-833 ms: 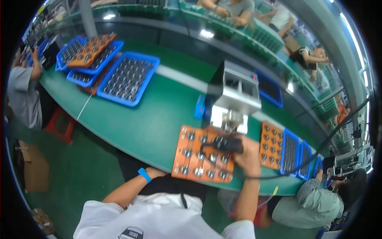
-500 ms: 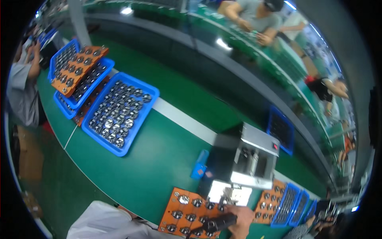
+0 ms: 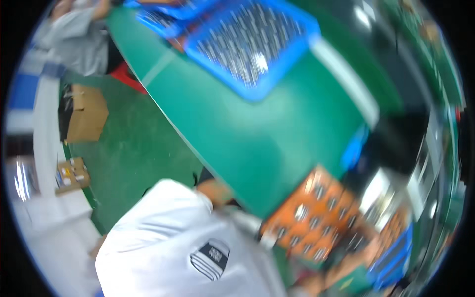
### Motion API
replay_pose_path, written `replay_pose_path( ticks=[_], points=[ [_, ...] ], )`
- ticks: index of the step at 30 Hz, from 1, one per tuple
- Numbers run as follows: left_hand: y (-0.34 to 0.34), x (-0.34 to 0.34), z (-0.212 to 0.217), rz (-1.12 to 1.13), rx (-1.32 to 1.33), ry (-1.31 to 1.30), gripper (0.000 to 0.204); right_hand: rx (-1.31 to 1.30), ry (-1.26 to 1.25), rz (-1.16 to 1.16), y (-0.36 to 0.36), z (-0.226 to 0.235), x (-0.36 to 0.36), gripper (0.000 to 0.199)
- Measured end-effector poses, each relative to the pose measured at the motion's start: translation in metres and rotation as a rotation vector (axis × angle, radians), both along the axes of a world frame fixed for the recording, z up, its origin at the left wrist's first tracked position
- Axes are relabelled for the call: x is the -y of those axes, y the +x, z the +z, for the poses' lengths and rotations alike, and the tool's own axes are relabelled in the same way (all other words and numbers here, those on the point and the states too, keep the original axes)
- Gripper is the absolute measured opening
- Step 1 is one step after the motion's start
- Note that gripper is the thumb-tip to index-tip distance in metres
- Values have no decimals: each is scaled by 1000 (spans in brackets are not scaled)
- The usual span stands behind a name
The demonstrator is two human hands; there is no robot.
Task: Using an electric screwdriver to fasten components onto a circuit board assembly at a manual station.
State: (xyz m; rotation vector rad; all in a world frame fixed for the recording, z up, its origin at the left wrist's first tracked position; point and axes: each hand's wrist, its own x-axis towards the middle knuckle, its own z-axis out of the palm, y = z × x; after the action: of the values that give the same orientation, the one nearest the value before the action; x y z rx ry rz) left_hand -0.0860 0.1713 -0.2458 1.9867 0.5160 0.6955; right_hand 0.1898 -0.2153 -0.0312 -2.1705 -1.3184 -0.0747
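The view is tilted and heavily blurred. An orange tray (image 3: 316, 218) of round metal parts lies at the near edge of the green table (image 3: 257, 128). A blurred skin-coloured patch that seems to be my right hand (image 3: 368, 250) sits at the tray's right end; whether it holds anything is unclear. A bit of my left arm (image 3: 215, 190) shows at the table edge above my white shirt (image 3: 168, 247); the left hand itself is not distinct. A dark and silver machine (image 3: 396, 158) stands just behind the tray.
A large blue tray (image 3: 252, 44) full of metal parts lies farther along the table, with more blue trays behind it. Cardboard boxes (image 3: 84, 114) stand on the green floor at left. A person in grey (image 3: 74, 34) sits by a red stool (image 3: 126, 74).
The view has swung and tilted sharply, now taking in my shirt, the floor and the boxes. The orange tray has shifted to the lower right, and everything has blurred.
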Motion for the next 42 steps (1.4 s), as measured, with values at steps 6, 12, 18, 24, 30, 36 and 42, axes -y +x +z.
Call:
replay_pose_path(
  ticks=[6, 12, 18, 24, 30, 36, 42],
  points=[
    [9, 121, -24, -284, 127, -341, 42, 203, 16, -51, 18, 10, -67, 57],
    [-14, 167, 128, -834, -584, 25, 26, 150, 131, 60, -1, 14, -61, 24],
    [-12, 184, 248, -820, -176, 87, 18, -15, 69, 20, -5, 16, -50, 24],
    [86, 166, 279, -403, -35, 615, 11, -97, 629, -25, 3, 26, -39, 8],
    [169, 178, 270, -469, -257, 940, 13, -551, 1149, -118, 14, 39, -32, 13],
    [181, 189, 279, -612, -461, 911, 25, -629, 1079, -330, 13, 46, -29, 13],
    [190, 197, 286, -688, -511, 1065, 17, -702, 1078, -350, 16, 45, -27, 18]
  ],
)
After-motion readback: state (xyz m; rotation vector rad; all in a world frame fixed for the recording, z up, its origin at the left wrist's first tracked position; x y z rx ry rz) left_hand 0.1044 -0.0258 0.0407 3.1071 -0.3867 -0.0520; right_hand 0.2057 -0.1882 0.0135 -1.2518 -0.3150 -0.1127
